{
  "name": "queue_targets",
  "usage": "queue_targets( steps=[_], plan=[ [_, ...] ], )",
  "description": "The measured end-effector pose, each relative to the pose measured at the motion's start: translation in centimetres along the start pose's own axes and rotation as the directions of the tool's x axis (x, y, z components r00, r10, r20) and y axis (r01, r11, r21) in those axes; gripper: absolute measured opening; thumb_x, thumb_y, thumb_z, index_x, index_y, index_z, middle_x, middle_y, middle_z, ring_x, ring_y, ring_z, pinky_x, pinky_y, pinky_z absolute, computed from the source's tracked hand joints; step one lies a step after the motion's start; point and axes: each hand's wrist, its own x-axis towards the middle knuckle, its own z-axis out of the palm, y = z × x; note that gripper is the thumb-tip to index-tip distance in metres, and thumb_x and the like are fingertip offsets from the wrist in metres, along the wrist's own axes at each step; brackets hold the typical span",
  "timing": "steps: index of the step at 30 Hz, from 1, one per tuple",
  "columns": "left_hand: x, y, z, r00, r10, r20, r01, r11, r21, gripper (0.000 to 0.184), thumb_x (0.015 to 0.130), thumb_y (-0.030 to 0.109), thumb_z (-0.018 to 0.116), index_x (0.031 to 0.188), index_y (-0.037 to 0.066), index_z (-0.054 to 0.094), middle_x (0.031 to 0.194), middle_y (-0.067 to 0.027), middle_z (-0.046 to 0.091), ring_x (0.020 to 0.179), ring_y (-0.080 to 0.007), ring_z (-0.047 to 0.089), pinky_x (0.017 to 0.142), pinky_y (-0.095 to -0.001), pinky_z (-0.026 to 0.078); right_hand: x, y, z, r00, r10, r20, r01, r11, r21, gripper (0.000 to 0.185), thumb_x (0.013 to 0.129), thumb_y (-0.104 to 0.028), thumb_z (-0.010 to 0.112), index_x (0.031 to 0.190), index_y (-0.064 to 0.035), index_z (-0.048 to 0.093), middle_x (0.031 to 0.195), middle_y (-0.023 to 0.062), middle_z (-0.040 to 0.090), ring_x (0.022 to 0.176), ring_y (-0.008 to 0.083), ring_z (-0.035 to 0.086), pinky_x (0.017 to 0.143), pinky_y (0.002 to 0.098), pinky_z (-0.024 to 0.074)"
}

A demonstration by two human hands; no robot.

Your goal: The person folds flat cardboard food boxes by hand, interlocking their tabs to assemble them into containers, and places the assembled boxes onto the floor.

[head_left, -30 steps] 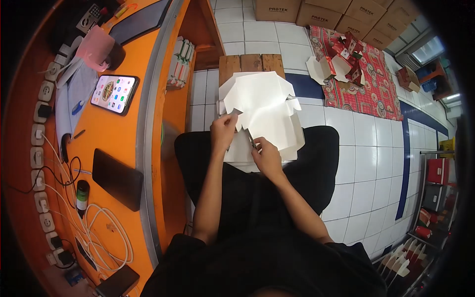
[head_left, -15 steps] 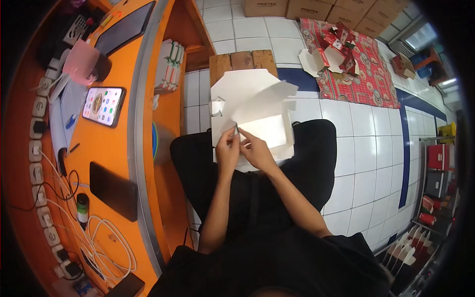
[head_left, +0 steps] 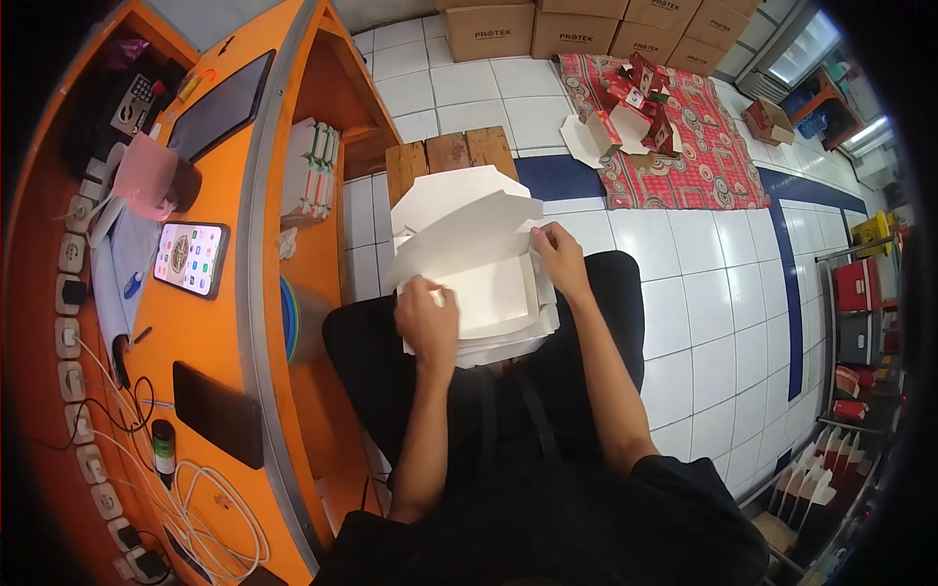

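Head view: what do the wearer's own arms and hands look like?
Short black sleeves, plain where visible, leave both forearms bare, with no watch or bracelet showing. The left hand and right hand are ungloved.

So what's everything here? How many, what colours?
white box: one handled, white, front centre
wooden bench: one, brown, beyond the box
counter: one, orange, left
phone: one, dark with lit screen, counter
tablet-like devices: at least two, black, counter
container: one, pink, counter's far end
bottle: one, black and green, counter
sockets: a row, whitish, left edge
cartons: several, brown, back
mat: one, red patterned, floor
packaging: several pieces, red and white, mat
boxy containers: two, red and grey, right
tiles: many, white, floor
legs: two, black clothing, beside the box
left hand: one, bare, box's left side
right hand: one, bare, flap's right end
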Motion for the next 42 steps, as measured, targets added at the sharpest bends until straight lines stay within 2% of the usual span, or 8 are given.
queue_targets(
  steps=[4,10,20,23,32,34,39,42],
  plan=[
    [-0.7,4.2,2.1,0.838,0.015,0.546,0.172,0.942,-0.289,0.042,0.088,0.04,0.076,0.102,0.001,0.073,0.084,-0.0145,0.076,0.082,-0.0353,0.074,0.079,-0.0449,0.057,-1.8,-1.5,0.9,0.999,-0.009,-0.049,0.005,0.997,-0.078,0.032,0.101,-0.031,0.068,0.096,0.0008,0.072,0.076,0.0116,0.073,0.069,0.0179,0.068,0.067,0.034,0.0528],
    [0.0,4.8,5.9,0.666,-0.039,0.745,0.441,0.826,-0.35,0.042,0.091,0.036,0.074,0.105,-0.004,0.076,0.087,-0.0162,0.078,0.078,-0.0232,0.077,0.073,-0.0335,0.059,-2.4,-3.8,0.6,1.0,0.004,-0.024,-0.009,0.978,-0.208,0.031,0.094,-0.031,0.072,0.089,-0.0005,0.074,0.076,0.0185,0.075,0.071,0.0355,0.075,0.068,0.0431,0.0573],
    [0.8,4.5,7.4,0.664,-0.083,0.743,0.513,0.773,-0.373,0.03,0.097,0.018,0.068,0.105,-0.011,0.073,0.082,-0.0147,0.075,0.073,-0.02,0.076,0.065,-0.0317,0.062,-0.8,-2.3,1.3,0.995,0.037,0.087,-0.024,0.989,-0.146,0.028,0.088,-0.026,0.073,0.089,0.002,0.074,0.076,0.018,0.075,0.071,0.0317,0.076,0.073,0.0405,0.0593],
    [0.4,3.8,8.3,0.638,-0.121,0.76,0.672,0.569,-0.474,0.026,0.099,0.015,0.065,0.105,-0.009,0.073,0.091,-0.0147,0.075,0.076,-0.0216,0.076,0.067,-0.0328,0.064,-0.9,-2.1,1.5,0.993,0.027,0.111,-0.012,0.991,-0.134,0.026,0.088,-0.023,0.072,0.088,0.0031,0.074,0.077,0.0207,0.075,0.072,0.035,0.075,0.074,0.042,0.0592],
    [-0.3,2.4,9.0,0.732,-0.097,0.675,0.625,0.493,-0.606,0.021,0.101,0.011,0.062,0.1,-0.009,0.068,0.087,-0.0154,0.072,0.07,-0.0228,0.075,0.06,-0.0345,0.066,-3.7,-1.7,0.7,0.925,-0.16,0.344,0.311,0.838,-0.448,0.029,0.094,-0.024,0.069,0.106,0.0028,0.071,0.09,0.0198,0.076,0.081,0.0361,0.075,0.078,0.0432,0.0576],
    [0.1,2.7,8.0,0.7,-0.046,0.712,0.673,0.374,-0.638,0.019,0.102,0.011,0.062,0.101,-0.008,0.068,0.089,-0.0154,0.072,0.07,-0.0226,0.075,0.061,-0.0348,0.066,-4.3,-2.5,0.5,0.944,-0.155,0.292,0.184,0.98,-0.075,0.046,0.092,-0.025,0.067,0.127,0.0046,0.061,0.103,0.03,0.071,0.094,0.0428,0.071,0.083,0.0478,0.0538],
    [1.8,4.5,1.8,0.702,0.073,0.708,0.471,0.698,-0.539,0.054,0.11,0.04,0.05,0.128,-0.008,0.066,0.12,-0.0222,0.072,0.083,-0.025,0.076,0.074,-0.0329,0.061,-4.4,-3.8,-1.1,0.756,0.278,0.593,-0.395,0.916,0.075,0.062,0.103,-0.044,0.046,0.15,-0.0047,0.049,0.143,0.0169,0.059,0.12,0.0258,0.062,0.09,0.0434,0.0537],
    [2.2,4.9,-2.7,0.872,0.085,0.481,0.334,0.614,-0.715,0.038,0.109,0.029,0.055,0.114,-0.005,0.071,0.108,-0.0144,0.075,0.078,-0.0183,0.072,0.072,-0.0302,0.059,1.0,-1.5,-4.5,0.95,0.151,0.272,-0.227,0.933,0.277,0.057,0.105,-0.053,0.047,0.139,-0.0092,0.06,0.126,0.0079,0.066,0.109,0.0193,0.065,0.092,0.0364,0.0528]
  ],
)
